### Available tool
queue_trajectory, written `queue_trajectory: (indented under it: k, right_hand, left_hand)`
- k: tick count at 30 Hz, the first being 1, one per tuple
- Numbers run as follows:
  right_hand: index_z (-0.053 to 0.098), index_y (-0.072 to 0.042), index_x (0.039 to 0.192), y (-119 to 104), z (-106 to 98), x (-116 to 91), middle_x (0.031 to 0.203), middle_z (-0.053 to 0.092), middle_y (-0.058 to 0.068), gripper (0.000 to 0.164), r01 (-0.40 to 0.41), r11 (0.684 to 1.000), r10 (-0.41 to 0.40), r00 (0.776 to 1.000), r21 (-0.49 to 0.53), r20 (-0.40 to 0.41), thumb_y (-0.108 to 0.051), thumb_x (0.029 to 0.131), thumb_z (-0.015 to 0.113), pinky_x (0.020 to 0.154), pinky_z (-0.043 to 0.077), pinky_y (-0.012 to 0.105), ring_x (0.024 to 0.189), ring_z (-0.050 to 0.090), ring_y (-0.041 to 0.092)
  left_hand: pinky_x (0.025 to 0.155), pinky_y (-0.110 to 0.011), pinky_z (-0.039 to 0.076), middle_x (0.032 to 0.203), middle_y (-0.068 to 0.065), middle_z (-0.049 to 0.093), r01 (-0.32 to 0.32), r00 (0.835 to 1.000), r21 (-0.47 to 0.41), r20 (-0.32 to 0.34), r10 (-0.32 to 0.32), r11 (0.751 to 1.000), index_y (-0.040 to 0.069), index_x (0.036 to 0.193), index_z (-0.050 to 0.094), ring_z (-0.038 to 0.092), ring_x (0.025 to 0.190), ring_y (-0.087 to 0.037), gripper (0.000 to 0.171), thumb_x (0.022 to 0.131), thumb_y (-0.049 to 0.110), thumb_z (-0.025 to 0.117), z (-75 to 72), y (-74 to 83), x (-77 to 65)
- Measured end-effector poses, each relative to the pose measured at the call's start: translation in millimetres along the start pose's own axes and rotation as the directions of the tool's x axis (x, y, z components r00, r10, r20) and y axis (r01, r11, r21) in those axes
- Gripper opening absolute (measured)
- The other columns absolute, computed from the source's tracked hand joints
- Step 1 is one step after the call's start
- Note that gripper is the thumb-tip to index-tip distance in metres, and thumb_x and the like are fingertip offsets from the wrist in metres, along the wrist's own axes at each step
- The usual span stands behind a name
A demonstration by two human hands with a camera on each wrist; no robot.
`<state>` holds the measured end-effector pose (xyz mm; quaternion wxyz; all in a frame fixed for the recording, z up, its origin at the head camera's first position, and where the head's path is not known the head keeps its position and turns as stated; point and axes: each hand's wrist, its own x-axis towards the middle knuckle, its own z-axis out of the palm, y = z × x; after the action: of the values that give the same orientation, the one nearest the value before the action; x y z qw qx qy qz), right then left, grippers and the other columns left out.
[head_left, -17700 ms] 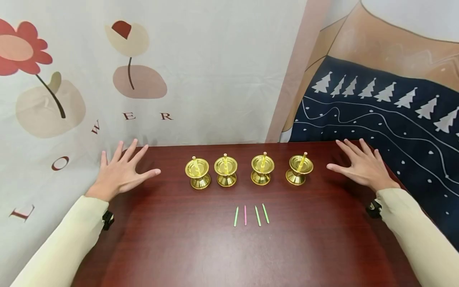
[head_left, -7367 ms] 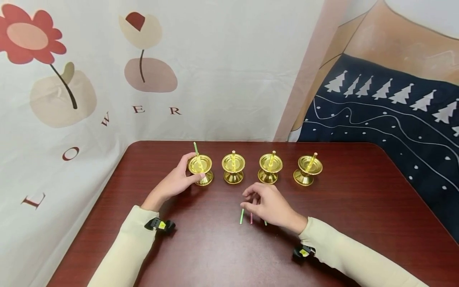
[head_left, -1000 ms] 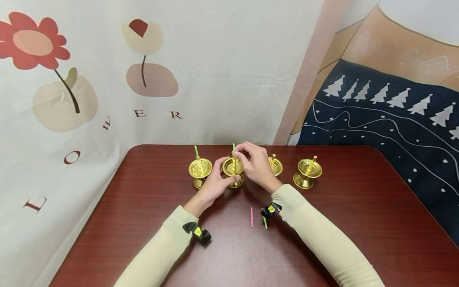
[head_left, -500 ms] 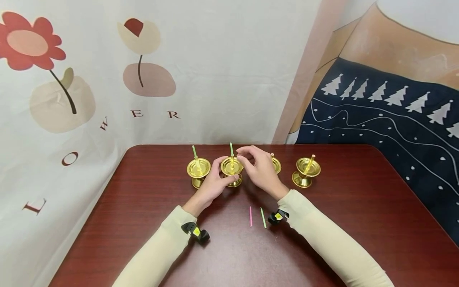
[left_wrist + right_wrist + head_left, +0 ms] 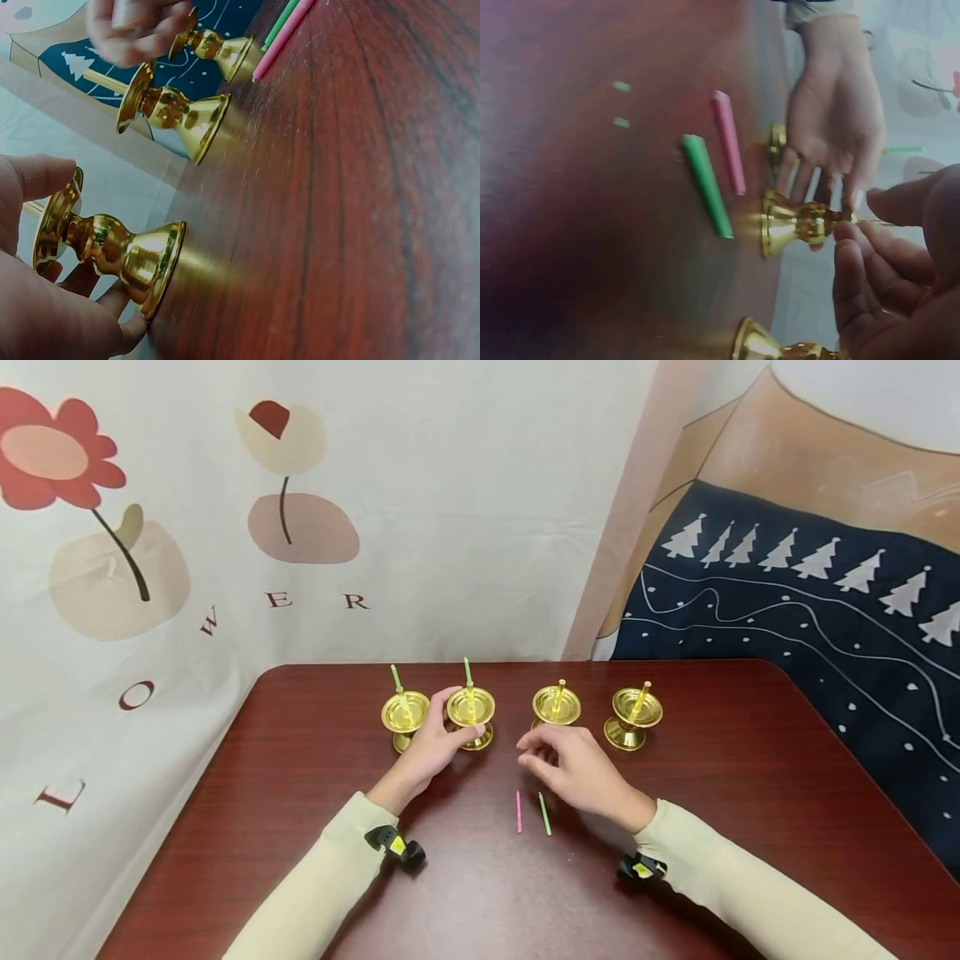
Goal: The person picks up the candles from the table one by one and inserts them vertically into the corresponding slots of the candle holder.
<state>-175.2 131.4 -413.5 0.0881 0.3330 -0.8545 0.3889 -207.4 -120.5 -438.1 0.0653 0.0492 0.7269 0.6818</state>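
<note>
My left hand (image 5: 423, 752) grips the second brass candle holder (image 5: 471, 703) from the left, thumb in front and fingers round its cup; the left wrist view shows its base (image 5: 156, 262) on the table. A thin green candle (image 5: 468, 672) stands upright in that holder's central tube. In the leftmost holder (image 5: 405, 712), partly behind my left hand, another green candle (image 5: 396, 677) leans slightly. My right hand (image 5: 581, 772) hovers with loosely bent fingers and nothing in them, just above a pink candle (image 5: 518, 812) and a green candle (image 5: 545, 814) lying side by side.
Two more brass holders stand to the right, the third (image 5: 557, 702) partly behind my right hand and the fourth (image 5: 634, 710) beyond it; their tubes carry no candle. The dark red table (image 5: 480, 893) ends at a printed cloth backdrop (image 5: 465, 527).
The right hand has let go of the upright green candle in the second holder and moved right and toward me, over the lying candles. The left hand keeps its grip on the holder.
</note>
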Motion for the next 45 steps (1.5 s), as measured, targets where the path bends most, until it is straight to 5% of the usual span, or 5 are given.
queue_trajectory:
  k: [6, 21, 34, 40, 45]
  right_hand:
    - [0.078, -0.008, 0.095, 0.8, 7.1, -15.9, 0.078, 0.066, -0.014, 0.012, -0.015, 0.997, 0.023, 0.994, -0.076, 0.105, -0.011, 0.09, 0.088, 0.066, 0.053, 0.024, 0.07, 0.061, 0.0]
    - [0.072, -0.016, 0.083, 0.7, 21.4, -28.4, 0.074, 0.06, -0.013, 0.036, -0.025, 0.981, 0.064, 0.978, -0.193, 0.2, -0.039, 0.078, 0.1, 0.066, 0.05, 0.026, 0.07, 0.054, 0.001]
    - [0.072, -0.017, 0.083, 3.2, 25.3, -29.3, 0.074, 0.059, -0.014, 0.035, -0.019, 0.985, 0.057, 0.975, -0.173, 0.214, -0.032, 0.075, 0.102, 0.066, 0.049, 0.025, 0.071, 0.053, 0.002]
    - [0.075, -0.019, 0.086, 8.3, 21.2, -29.7, 0.078, 0.061, -0.014, 0.026, 0.035, 0.991, -0.002, 0.97, -0.13, 0.243, -0.024, 0.078, 0.099, 0.072, 0.048, 0.027, 0.076, 0.055, 0.005]
    - [0.081, -0.019, 0.091, 14.5, 14.9, -29.8, 0.083, 0.065, -0.015, 0.022, 0.063, 0.994, -0.037, 0.96, -0.086, 0.278, -0.019, 0.079, 0.099, 0.077, 0.049, 0.029, 0.083, 0.058, 0.005]
  left_hand:
    - [0.111, -0.037, 0.046, 0.156, -0.025, 0.05, 0.006, 1.0, 0.003, -0.002, -0.006, 1.0, 0.002, 0.165, 0.027, 0.054, 0.142, -0.037, 0.081, 0.099, 0.002, 0.074, -5.8, 0.8, -1.9]
    - [0.118, -0.045, 0.041, 0.159, -0.026, 0.047, 0.018, 1.0, 0.047, -0.004, -0.018, 0.999, 0.002, 0.167, 0.023, 0.049, 0.148, -0.038, 0.082, 0.102, 0.005, 0.073, -18.2, 0.4, -3.5]
    - [0.13, -0.059, 0.024, 0.173, -0.031, 0.032, -0.002, 1.0, 0.18, 0.023, -0.002, 0.984, 0.0, 0.173, 0.009, 0.026, 0.162, -0.046, 0.092, 0.106, 0.01, 0.071, -18.0, 3.4, -24.3]
    - [0.129, -0.06, 0.025, 0.167, -0.036, 0.038, 0.02, 0.999, 0.22, 0.038, -0.029, 0.975, 0.0, 0.173, 0.01, 0.034, 0.158, -0.05, 0.096, 0.103, 0.01, 0.074, -21.3, 8.1, -43.2]
    - [0.116, -0.057, 0.045, 0.152, -0.031, 0.053, 0.058, 0.998, 0.259, -0.003, -0.059, 0.964, -0.002, 0.165, 0.026, 0.057, 0.139, -0.049, 0.084, 0.1, 0.014, 0.077, -17.2, 12.6, -60.3]
